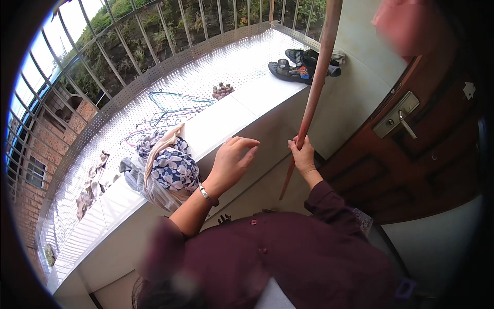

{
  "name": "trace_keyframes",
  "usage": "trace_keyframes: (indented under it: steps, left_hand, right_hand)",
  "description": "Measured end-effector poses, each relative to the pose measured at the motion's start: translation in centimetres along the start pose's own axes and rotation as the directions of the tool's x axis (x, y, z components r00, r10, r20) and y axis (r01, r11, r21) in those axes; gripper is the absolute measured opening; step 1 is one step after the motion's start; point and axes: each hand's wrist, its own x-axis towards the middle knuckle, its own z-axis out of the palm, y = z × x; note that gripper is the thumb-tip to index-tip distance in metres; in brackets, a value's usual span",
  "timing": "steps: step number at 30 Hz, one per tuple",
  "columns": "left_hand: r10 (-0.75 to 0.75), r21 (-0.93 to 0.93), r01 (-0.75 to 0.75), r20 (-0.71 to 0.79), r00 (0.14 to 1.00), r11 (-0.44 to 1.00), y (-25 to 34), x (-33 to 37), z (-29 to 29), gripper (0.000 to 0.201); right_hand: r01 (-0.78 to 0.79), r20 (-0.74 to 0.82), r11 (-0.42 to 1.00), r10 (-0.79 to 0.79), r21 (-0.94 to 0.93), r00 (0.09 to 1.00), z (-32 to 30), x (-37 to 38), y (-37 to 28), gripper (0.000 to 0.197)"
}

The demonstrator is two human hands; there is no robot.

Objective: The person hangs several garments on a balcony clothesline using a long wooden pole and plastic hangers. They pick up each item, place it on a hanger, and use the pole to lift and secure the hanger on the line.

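My right hand (303, 154) is wrapped round a long reddish-brown wooden pole (320, 74). The pole leans upright, its thin lower end pointing down toward the floor and its top running out of view. My left hand (234, 160), with a bracelet at the wrist, is raised in front of the ledge. It holds nothing; the fingers are loosely bent and the thumb stands off from them. Nearest to it, a bundle of clothes (175, 167), partly blue-and-white flowered cloth, lies over the ledge edge beside my left forearm.
A white ledge (244, 105) backed by perforated metal runs along a barred railing (149, 44). On it lie coloured clothes hangers (170, 105), small round brown things (223, 91), dark sandals (290, 71) and crumpled cloth (92, 185). A brown door (411, 165) with a lever handle (406, 125) stands at right.
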Motion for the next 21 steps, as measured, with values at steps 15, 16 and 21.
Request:
trace_keyframes:
  steps: [15,16,21]
  left_hand:
    - [-0.324,-0.425,0.316,0.055,0.945,0.848,-2.1,7.2,8.6,0.045]
    - [-0.292,-0.450,0.287,0.060,0.955,0.846,-2.4,7.0,9.1,0.051]
    - [-0.290,-0.409,0.324,0.144,0.946,0.853,-1.4,5.3,9.7,0.051]
  right_hand:
    - [0.372,0.314,0.838,-0.506,0.398,0.803,0.4,9.5,-5.7,0.021]
    - [0.313,0.375,0.820,-0.513,0.479,0.772,0.0,10.3,-7.9,0.021]
    - [-0.167,0.593,0.644,-0.529,0.746,0.607,0.2,14.0,-20.9,0.032]
